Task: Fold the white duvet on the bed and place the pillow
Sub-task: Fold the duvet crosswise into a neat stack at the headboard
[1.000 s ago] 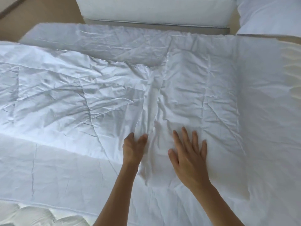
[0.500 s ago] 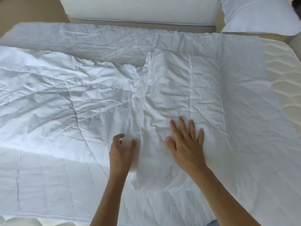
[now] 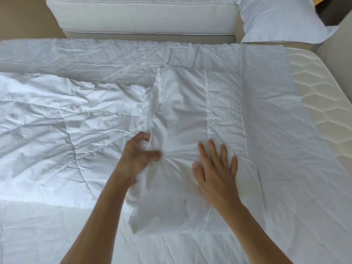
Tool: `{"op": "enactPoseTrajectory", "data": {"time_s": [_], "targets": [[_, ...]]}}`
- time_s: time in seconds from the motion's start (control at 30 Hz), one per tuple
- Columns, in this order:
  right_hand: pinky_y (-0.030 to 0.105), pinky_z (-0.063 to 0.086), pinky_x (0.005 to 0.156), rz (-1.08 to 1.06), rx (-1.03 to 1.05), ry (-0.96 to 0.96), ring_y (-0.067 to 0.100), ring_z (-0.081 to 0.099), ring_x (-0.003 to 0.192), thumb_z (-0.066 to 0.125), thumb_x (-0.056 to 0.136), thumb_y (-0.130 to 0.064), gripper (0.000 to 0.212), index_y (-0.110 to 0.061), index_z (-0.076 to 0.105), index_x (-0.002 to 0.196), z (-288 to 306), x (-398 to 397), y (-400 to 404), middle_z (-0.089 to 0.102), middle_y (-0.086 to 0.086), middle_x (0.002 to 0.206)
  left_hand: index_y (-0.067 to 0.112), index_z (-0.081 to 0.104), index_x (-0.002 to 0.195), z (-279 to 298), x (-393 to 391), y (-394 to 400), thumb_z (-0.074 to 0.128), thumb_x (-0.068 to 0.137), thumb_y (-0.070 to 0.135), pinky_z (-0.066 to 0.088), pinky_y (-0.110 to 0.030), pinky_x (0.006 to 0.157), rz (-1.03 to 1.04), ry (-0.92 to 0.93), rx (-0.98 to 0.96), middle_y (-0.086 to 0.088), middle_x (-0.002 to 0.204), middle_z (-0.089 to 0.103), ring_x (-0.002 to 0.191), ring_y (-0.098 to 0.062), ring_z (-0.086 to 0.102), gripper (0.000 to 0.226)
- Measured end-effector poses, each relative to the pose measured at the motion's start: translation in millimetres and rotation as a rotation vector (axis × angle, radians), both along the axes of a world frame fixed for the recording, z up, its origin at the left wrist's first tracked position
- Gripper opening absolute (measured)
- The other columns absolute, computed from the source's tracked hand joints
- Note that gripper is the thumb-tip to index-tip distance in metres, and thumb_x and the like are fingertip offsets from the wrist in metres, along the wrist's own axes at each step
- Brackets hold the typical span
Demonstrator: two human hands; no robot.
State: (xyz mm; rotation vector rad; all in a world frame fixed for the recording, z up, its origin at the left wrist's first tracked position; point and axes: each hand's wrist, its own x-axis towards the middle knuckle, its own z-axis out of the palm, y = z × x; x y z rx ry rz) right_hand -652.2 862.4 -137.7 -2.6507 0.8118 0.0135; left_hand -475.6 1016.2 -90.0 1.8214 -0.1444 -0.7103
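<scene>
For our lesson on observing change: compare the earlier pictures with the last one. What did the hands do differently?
The left hand went from resting on the duvet to gripping a bunched fold of it. The right hand stayed flat on the duvet; the pillow stayed beyond the bed.

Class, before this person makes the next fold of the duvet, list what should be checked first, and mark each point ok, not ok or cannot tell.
1. Left hand grips a bunch of the duvet: ok.
2. Right hand lies flat, pinning the folded flap: ok.
3. Duvet smooth: not ok, creased throughout.
4. Folded edges line up: not ok, they meet unevenly.
5. Pillow off the duvet, beyond the bed's far corner: ok.
6. Mattress bare at the right: ok.
</scene>
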Motion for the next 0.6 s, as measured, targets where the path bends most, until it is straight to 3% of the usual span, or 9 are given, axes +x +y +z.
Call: {"op": "enactPoseTrajectory", "data": {"time_s": [0.1, 0.2, 0.3, 0.37, 0.43, 0.47, 0.53, 0.6], "targets": [[0.058, -0.004, 0.123, -0.021, 0.010, -0.026, 0.027, -0.008, 0.159, 0.003, 0.097, -0.064, 0.068, -0.040, 0.002, 0.161, 11, -6, -6, -0.006, -0.008, 0.171, 0.020, 0.065, 0.090, 26, 32, 28, 0.083, 0.066, -0.012, 0.059, -0.028, 0.056, 0.054, -0.084, -0.137, -0.002, 0.075, 0.073, 0.060, -0.017, 0.067, 0.044], [0.058, -0.005, 0.124, -0.023, 0.042, 0.012, 0.025, -0.013, 0.158, -0.001, 0.096, -0.065, 0.069, -0.041, -0.002, 0.161, 4, -12, -3, -0.012, -0.011, 0.170, 0.018, 0.065, 0.099, 17, 63, 60, 0.083, 0.072, -0.005, 0.062, -0.033, 0.063, 0.066, -0.113, -0.060, -0.007, 0.088, 0.074, 0.071, -0.023, 0.071, 0.040], [0.061, 0.004, 0.124, 0.031, 0.005, 0.102, 0.029, -0.004, 0.159, 0.002, 0.099, -0.064, 0.067, -0.040, 0.007, 0.162, -17, -14, 9, -0.003, -0.007, 0.172, 0.023, 0.064, 0.106, -28, 71, 75, 0.088, 0.065, 0.029, 0.053, -0.042, 0.084, 0.017, -0.210, 0.352, -0.010, 0.106, 0.073, 0.098, -0.033, 0.070, 0.047], [0.066, 0.016, 0.121, 0.042, -0.029, 0.162, 0.034, 0.012, 0.158, 0.012, 0.103, -0.060, 0.064, -0.036, 0.023, 0.160, -28, -11, 13, 0.015, 0.000, 0.171, 0.021, 0.060, 0.123, -49, 66, 70, 0.083, 0.077, 0.026, 0.042, -0.047, 0.095, -0.020, -0.304, 0.693, -0.016, 0.125, 0.064, 0.120, -0.041, 0.058, 0.051], [0.068, 0.023, 0.117, 0.017, -0.060, 0.159, 0.039, 0.021, 0.155, 0.019, 0.103, -0.058, 0.063, -0.032, 0.032, 0.158, -32, -6, 12, 0.026, 0.004, 0.168, 0.020, 0.056, 0.136, -44, 51, 48, 0.077, 0.082, 0.018, 0.034, -0.055, 0.104, 0.053, -0.573, 0.811, -0.023, 0.142, 0.048, 0.131, -0.046, 0.043, 0.058], [0.069, 0.023, 0.117, 0.010, -0.073, 0.144, 0.040, 0.022, 0.154, 0.020, 0.102, -0.057, 0.063, -0.032, 0.032, 0.158, -32, -3, 12, 0.027, 0.004, 0.168, 0.019, 0.056, 0.139, -37, 38, 31, 0.074, 0.082, 0.016, 0.034, -0.058, 0.105, 0.042, -0.750, 0.758, -0.025, 0.146, 0.043, 0.134, -0.047, 0.040, 0.060], [0.068, 0.020, 0.118, 0.022, -0.096, 0.093, 0.040, 0.019, 0.155, 0.019, 0.103, -0.056, 0.062, -0.032, 0.030, 0.159, -29, 5, 15, 0.024, 0.003, 0.169, 0.020, 0.055, 0.143, -35, 5, -2, 0.067, 0.089, 0.025, 0.034, -0.059, 0.110, -0.157, -1.043, 0.590, -0.024, 0.154, 0.041, 0.142, -0.045, 0.039, 0.055], [0.066, 0.017, 0.119, 0.061, -0.116, 0.074, 0.037, 0.017, 0.156, 0.018, 0.104, -0.056, 0.060, -0.034, 0.029, 0.159, -29, 11, 19, 0.022, 0.002, 0.170, 0.025, 0.048, 0.150, -55, -24, -20, 0.048, 0.100, 0.045, 0.027, -0.058, 0.120, -0.475, -1.155, 0.595, -0.016, 0.164, 0.034, 0.153, -0.038, 0.028, 0.053]]}}
